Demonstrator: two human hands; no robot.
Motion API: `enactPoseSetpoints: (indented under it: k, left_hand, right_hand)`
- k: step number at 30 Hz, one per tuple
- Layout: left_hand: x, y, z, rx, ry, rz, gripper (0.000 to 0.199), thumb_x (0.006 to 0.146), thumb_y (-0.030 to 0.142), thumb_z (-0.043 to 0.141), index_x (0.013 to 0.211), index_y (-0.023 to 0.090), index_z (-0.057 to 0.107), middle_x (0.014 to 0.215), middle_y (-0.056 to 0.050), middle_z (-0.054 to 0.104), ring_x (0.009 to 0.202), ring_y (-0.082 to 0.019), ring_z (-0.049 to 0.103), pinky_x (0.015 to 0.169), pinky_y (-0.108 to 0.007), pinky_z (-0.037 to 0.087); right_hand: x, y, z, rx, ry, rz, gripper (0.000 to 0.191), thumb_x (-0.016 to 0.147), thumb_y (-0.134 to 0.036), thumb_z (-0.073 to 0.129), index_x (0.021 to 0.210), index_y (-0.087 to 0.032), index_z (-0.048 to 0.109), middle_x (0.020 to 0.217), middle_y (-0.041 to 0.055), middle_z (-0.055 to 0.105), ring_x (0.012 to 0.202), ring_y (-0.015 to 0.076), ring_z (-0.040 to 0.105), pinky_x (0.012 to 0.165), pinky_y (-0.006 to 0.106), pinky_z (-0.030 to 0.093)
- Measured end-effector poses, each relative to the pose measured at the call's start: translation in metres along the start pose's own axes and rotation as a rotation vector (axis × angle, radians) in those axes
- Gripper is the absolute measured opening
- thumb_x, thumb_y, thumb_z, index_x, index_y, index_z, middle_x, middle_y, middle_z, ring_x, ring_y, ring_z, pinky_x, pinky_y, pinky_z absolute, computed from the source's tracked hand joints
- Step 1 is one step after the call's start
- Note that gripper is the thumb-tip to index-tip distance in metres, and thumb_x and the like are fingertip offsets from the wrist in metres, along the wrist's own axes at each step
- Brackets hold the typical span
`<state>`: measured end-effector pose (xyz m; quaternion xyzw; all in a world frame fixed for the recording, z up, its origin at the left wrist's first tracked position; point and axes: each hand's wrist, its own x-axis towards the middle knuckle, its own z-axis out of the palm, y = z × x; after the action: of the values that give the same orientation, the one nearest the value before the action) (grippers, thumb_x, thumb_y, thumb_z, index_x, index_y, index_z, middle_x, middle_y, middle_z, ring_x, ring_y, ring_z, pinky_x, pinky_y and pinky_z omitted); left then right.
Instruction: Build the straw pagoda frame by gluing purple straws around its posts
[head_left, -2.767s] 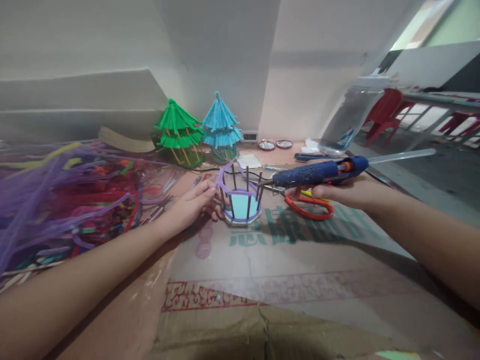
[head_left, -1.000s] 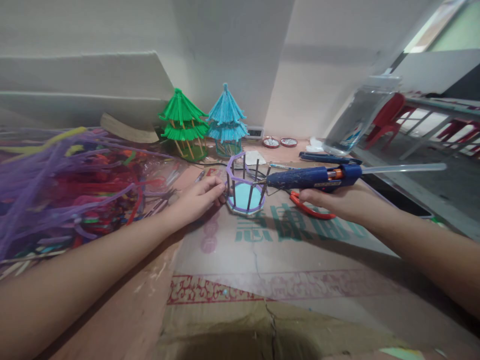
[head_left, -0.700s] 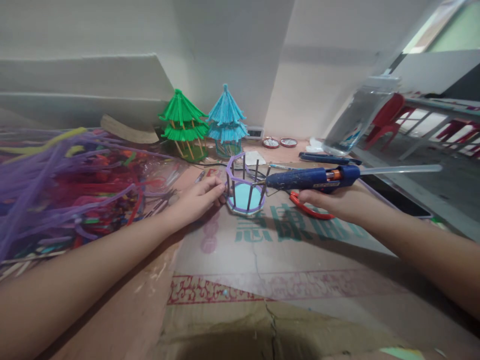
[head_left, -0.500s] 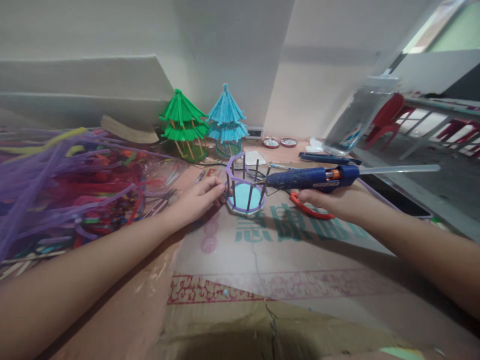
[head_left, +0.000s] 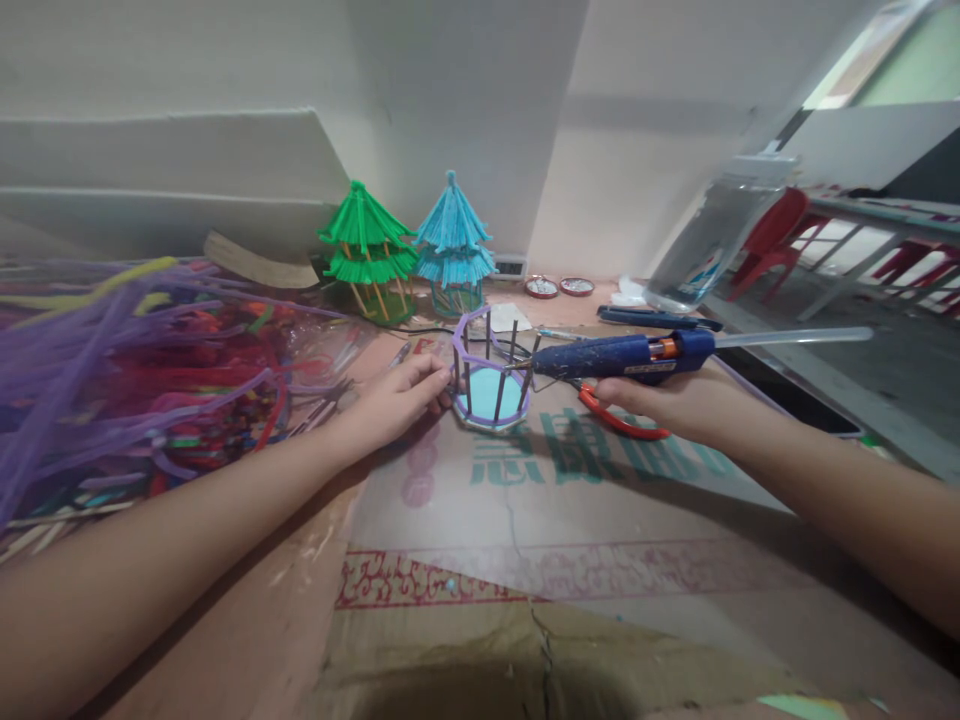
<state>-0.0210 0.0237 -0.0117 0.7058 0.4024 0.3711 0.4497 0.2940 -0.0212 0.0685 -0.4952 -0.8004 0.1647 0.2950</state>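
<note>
Frame [head_left: 489,393]: mid-bench, upright on the cardboard [head_left: 525,520], pale-blue base down. Dark posts [head_left: 499,396] are its long axis, roughly vertical, a few leaning outward. Purple strip [head_left: 457,335] runs round the post tops on the left side; the right-hand tops look bare.

Key relation: frame sits between the two hands. Left grip [head_left: 409,395] is nearer, right at the frame's left edge, fingers curled and apparently bracing it rather than wrapped round it. Fingertips partly hidden, so contact is likely, not certain.

Right grip [head_left: 667,400] is well to the right, closed round the handle of the glue gun [head_left: 600,358]. Gun's long axis lies left-right, about level, so it crosses the posts' line. Nozzle [head_left: 520,366] points left at the right-hand posts, overlapping them in view; can't tell touching from just in front. Glue stick [head_left: 795,338] juts out the back, to the right.

Further out: red-handled tool [head_left: 622,420] just below the gun, dark slab [head_left: 795,395] right, purple strips [head_left: 97,370] heaped left. Green hut [head_left: 367,220] and blue hut [head_left: 452,215] stand at the far side of the bench [head_left: 262,620].
</note>
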Motion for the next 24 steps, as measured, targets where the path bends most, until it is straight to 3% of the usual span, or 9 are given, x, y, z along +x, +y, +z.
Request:
enactPoseSetpoints:
  k: [3,5,11,15,20,24]
  left_hand:
    - [0.0,0.001,0.001,-0.006,0.007,-0.007,0.033,0.095,0.05,0.057,0.091,0.018,0.062,0.084,-0.005,0.068,0.071,-0.014,0.058,0.061,-0.025,0.043]
    - [0.0,0.001,0.001,-0.009,0.009,-0.011,0.033,0.094,0.051,0.058,0.09,0.018,0.062,0.084,-0.005,0.067,0.071,-0.014,0.058,0.062,-0.025,0.044]
    - [0.001,0.003,0.002,-0.023,0.015,-0.027,0.035,0.092,0.053,0.06,0.089,0.018,0.06,0.08,-0.003,0.066,0.07,-0.014,0.058,0.063,-0.025,0.044]
    - [0.001,0.005,0.003,-0.033,0.015,-0.044,0.038,0.089,0.056,0.062,0.089,0.018,0.061,0.081,-0.004,0.065,0.073,-0.015,0.06,0.066,-0.027,0.046]
    - [-0.001,0.007,0.003,-0.045,0.061,-0.043,0.038,0.088,0.057,0.063,0.086,0.019,0.058,0.073,0.0,0.06,0.065,-0.013,0.053,0.061,-0.025,0.042]
    - [0.003,0.004,0.0,-0.061,0.098,-0.033,0.042,0.086,0.06,0.063,0.081,0.019,0.056,0.07,0.001,0.057,0.063,-0.013,0.05,0.06,-0.025,0.04]
  right_hand:
    - [0.0,0.001,-0.001,-0.071,0.043,0.103,0.033,0.074,-0.062,0.073,0.091,-0.033,0.077,0.092,0.0077,0.078,0.096,0.0424,0.072,0.088,0.069,0.057]
    - [0.0,0.005,-0.001,-0.076,0.023,0.092,0.036,0.075,-0.064,0.073,0.093,-0.032,0.077,0.093,0.0074,0.078,0.094,0.0408,0.072,0.088,0.067,0.058]
    - [0.001,0.03,-0.003,-0.021,0.009,0.048,0.038,0.077,-0.063,0.072,0.096,-0.03,0.078,0.093,0.0057,0.078,0.091,0.0334,0.074,0.082,0.052,0.063]
    - [0.001,0.031,-0.009,0.027,-0.072,0.039,0.032,0.076,-0.058,0.076,0.088,-0.028,0.077,0.08,0.0047,0.076,0.082,0.0295,0.073,0.074,0.042,0.063]
    - [0.012,0.023,-0.017,0.337,-0.087,-0.02,0.042,0.087,-0.063,0.063,0.08,-0.022,0.074,0.077,0.006,0.074,0.064,0.0196,0.067,0.062,0.035,0.058]
    - [0.046,0.027,-0.023,0.473,0.006,0.004,0.037,0.09,-0.058,0.062,0.084,-0.022,0.072,0.09,0.0068,0.077,0.075,0.0188,0.069,0.076,0.036,0.06]
